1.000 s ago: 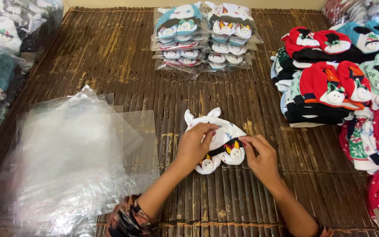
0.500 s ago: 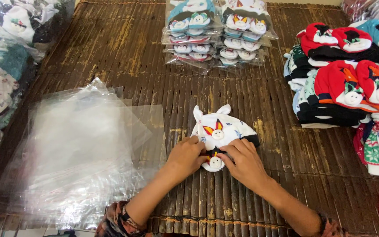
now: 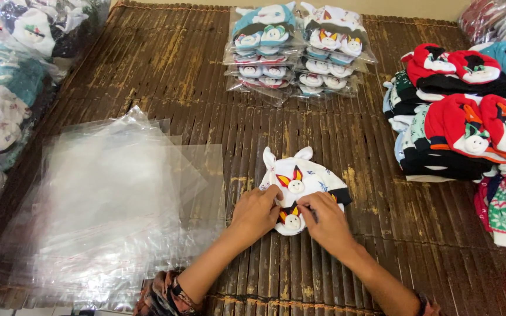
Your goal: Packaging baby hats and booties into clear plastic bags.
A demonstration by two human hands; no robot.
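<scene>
Both hands have slid down the cap (image 3: pixel 303 187): left hand (image 3: pixel 257 212) and right hand (image 3: pixel 323 219) pinch its lower edge. Bags (image 3: pixel 106 205) lie left, packed stacks (image 3: pixel 297 50) beyond, loose caps (image 3: pixel 464 129) right, on slatted mat (image 3: pixel 370 175).

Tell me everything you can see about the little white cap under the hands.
The white cap is soft cloth with two rounded ears on top and small round orange-eared faces sewn on the front. It lies flat on the brown slatted mat, beside clear plastic bags. The left hand and right hand press its lower edge.
</scene>
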